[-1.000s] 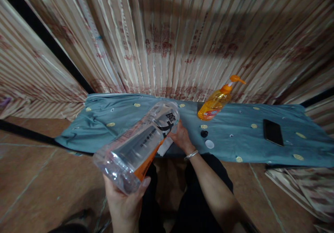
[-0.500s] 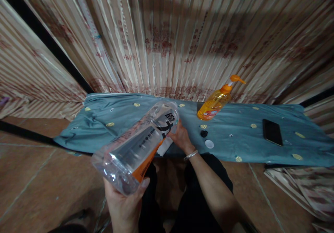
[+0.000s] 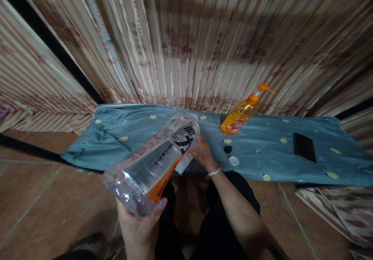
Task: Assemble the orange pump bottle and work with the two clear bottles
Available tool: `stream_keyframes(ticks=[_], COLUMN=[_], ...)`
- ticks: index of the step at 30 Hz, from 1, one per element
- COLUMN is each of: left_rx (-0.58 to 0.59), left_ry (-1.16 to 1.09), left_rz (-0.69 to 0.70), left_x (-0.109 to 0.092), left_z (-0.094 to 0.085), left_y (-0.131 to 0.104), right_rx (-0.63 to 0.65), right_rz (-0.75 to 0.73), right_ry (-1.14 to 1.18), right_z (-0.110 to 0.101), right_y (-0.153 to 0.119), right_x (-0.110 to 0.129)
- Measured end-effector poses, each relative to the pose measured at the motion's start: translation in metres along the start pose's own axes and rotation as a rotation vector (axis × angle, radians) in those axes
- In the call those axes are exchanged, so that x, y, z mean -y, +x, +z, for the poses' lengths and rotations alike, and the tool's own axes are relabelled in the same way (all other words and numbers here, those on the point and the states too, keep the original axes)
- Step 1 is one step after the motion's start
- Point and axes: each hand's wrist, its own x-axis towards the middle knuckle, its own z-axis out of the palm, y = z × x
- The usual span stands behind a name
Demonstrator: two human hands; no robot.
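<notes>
A large clear plastic bottle (image 3: 154, 159) with black print and an orange label band lies tilted between my hands, close to the camera. Its near end rests in my left hand (image 3: 140, 225), thumb along the side and fingers hidden beneath. My right hand (image 3: 201, 151), with a silver bracelet at the wrist, grips the far end; its fingertips are partly behind the bottle. Under the bottle, by my right hand, a white folded piece (image 3: 184, 163) shows on the blue cloth. A small black cap (image 3: 227, 149) and a white round disc (image 3: 233, 160) lie right of my right hand.
An orange pump bottle (image 3: 240, 114) with yellow liquid stands toward the back of the bench covered in blue cloth (image 3: 262, 147). A black phone-like slab (image 3: 304, 147) lies at the right. Striped curtains (image 3: 189, 39) hang behind, and dark metal bars (image 3: 52, 42) flank the bench.
</notes>
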Motion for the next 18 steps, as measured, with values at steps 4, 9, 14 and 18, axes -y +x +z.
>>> stream_keyframes(ticks=[4, 9, 14, 18], left_rx=[-0.040, -0.027, -0.003, 0.001], left_ry=[-0.020, -0.009, 0.015, 0.025], left_rz=[-0.032, -0.027, -0.007, -0.007], left_x=[-0.0012, 0.0004, 0.0032, 0.0040], left_z=[0.0023, 0.0017, -0.0014, -0.0030], left_y=[-0.0007, -0.0006, -0.0008, -0.0006], right_rx=[0.031, 0.022, 0.017, 0.003], right_rz=[-0.005, 0.017, 0.011, -0.002], right_ry=[0.032, 0.020, 0.030, 0.030], right_z=[-0.0024, -0.0022, -0.0012, -0.0015], right_y=[0.0002, 0.0006, -0.0001, -0.0005], right_x=[0.0000, -0.0005, -0.0018, -0.0019])
